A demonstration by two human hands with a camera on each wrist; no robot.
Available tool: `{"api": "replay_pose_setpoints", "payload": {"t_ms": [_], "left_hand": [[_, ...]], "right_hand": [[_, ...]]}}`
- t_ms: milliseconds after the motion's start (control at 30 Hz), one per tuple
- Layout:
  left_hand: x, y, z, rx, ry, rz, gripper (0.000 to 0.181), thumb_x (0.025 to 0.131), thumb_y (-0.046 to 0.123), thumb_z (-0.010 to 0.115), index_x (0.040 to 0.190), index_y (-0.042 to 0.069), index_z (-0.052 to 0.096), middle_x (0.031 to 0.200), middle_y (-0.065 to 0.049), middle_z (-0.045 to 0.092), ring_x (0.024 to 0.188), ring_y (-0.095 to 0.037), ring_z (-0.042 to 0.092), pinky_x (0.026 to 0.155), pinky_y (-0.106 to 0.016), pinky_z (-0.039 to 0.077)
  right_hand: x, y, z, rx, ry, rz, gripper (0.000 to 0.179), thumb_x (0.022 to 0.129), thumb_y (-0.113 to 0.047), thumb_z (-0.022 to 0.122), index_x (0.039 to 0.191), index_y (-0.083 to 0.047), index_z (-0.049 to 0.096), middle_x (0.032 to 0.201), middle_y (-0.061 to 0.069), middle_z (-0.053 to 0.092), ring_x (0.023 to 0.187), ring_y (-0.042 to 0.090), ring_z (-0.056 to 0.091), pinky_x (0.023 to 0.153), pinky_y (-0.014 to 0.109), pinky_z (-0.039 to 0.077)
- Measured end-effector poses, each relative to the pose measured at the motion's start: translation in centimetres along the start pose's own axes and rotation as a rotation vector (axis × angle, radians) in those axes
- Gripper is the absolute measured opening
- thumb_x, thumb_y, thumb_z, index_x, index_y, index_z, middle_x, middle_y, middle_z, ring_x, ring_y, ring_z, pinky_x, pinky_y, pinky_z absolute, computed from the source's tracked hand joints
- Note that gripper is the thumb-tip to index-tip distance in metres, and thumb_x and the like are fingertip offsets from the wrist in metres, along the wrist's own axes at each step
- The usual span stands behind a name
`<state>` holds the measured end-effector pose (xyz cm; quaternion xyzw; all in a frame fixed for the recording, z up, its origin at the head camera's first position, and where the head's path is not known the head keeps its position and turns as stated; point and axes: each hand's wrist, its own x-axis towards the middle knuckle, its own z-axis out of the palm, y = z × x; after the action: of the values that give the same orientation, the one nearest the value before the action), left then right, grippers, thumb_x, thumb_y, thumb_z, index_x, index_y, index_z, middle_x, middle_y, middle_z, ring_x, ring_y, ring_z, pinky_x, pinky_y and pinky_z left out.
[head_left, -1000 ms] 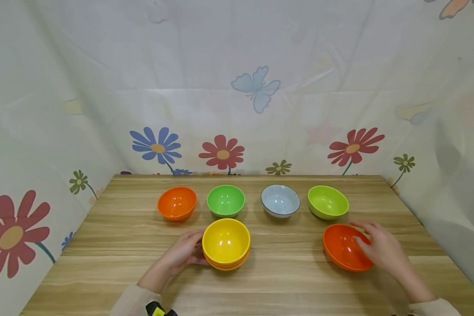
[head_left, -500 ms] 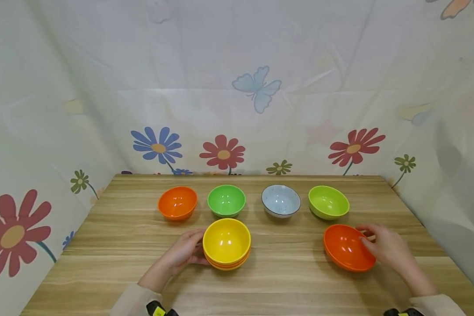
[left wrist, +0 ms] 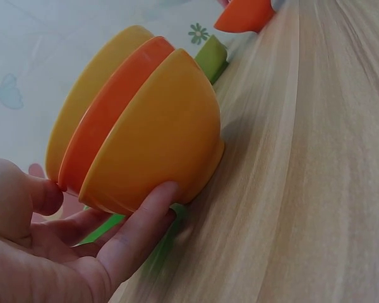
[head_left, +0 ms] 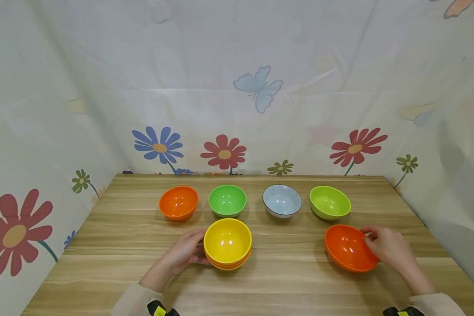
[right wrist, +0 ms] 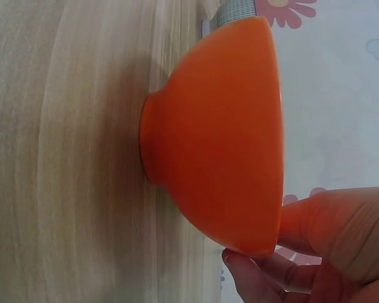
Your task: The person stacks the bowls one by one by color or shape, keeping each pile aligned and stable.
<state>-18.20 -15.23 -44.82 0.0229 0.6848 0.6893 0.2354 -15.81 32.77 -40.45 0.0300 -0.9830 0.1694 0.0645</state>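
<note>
I saw right hand (head_left: 390,248) pinching rim of the red-orange bowl (head_left: 347,250) near lime bowl (head_left: 330,202) | left hand (head_left: 186,250) curled round three nested bowls (head_left: 228,242), orange between yellows | behind, on table (head_left: 288,281): orange bowl (head_left: 178,203), green bowl (head_left: 227,201), grey bowl (head_left: 282,201)

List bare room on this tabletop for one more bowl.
Free: wood-grain tabletop between the yellow-and-orange stack of round bowls and the round red-orange bowl; also left of the left hand. Crowded: behind the stack, with the round green bowl close by, and behind the red-orange bowl, near the round lime bowl.
</note>
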Motion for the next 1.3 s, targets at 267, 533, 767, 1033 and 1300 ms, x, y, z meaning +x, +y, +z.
{"api": "replay_pose_setpoints", "payload": {"t_ms": [267,533,767,1033,1300], "left_hand": [[0.08,0.09,0.07,0.003,0.0,0.0,0.046,0.101,0.025,0.028,0.136,-0.003,0.038,0.131,-0.023,0.047,0.102,-0.025,0.059,0.077,-0.045,0.055],[-0.1,0.22,0.19,0.007,0.007,0.002,0.046,0.101,0.025,0.028,0.136,-0.003,0.037,0.13,-0.023,0.047,0.099,-0.023,0.059,0.075,-0.045,0.055],[-0.08,0.2,0.22,0.011,0.011,-0.001,0.046,0.101,0.025,0.028,0.136,-0.003,0.037,0.131,-0.024,0.047,0.098,-0.023,0.06,0.075,-0.045,0.055],[-0.15,0.27,0.27,0.003,0.013,-0.003,0.046,0.101,0.023,0.027,0.136,-0.004,0.037,0.131,-0.025,0.046,0.098,-0.024,0.06,0.075,-0.045,0.055],[-0.06,0.19,0.2,0.001,0.014,-0.008,0.046,0.101,0.025,0.028,0.136,-0.003,0.038,0.132,-0.024,0.046,0.1,-0.024,0.059,0.075,-0.045,0.055]], "right_hand": [[-0.01,0.13,0.18,0.002,-0.001,0.016,0.02,0.078,-0.006,0.057,0.094,0.0,0.066,0.076,0.012,0.067,0.056,0.016,0.054,0.047,0.029,0.038],[-0.06,0.0,0.19,-0.004,0.014,0.028,0.02,0.078,-0.006,0.056,0.093,0.0,0.067,0.075,0.012,0.067,0.054,0.014,0.051,0.045,0.029,0.037],[-0.07,-0.13,0.23,-0.009,0.014,0.039,0.02,0.08,-0.007,0.055,0.093,0.002,0.067,0.075,0.013,0.066,0.051,0.014,0.049,0.044,0.028,0.037],[-0.17,-0.3,0.36,-0.026,0.022,0.066,0.022,0.081,-0.008,0.053,0.093,0.002,0.068,0.076,0.016,0.066,0.048,0.015,0.046,0.043,0.028,0.034],[0.05,-0.76,0.51,-0.033,0.005,0.093,0.024,0.082,-0.008,0.053,0.095,0.005,0.067,0.077,0.017,0.065,0.048,0.016,0.046,0.044,0.028,0.033]]}}
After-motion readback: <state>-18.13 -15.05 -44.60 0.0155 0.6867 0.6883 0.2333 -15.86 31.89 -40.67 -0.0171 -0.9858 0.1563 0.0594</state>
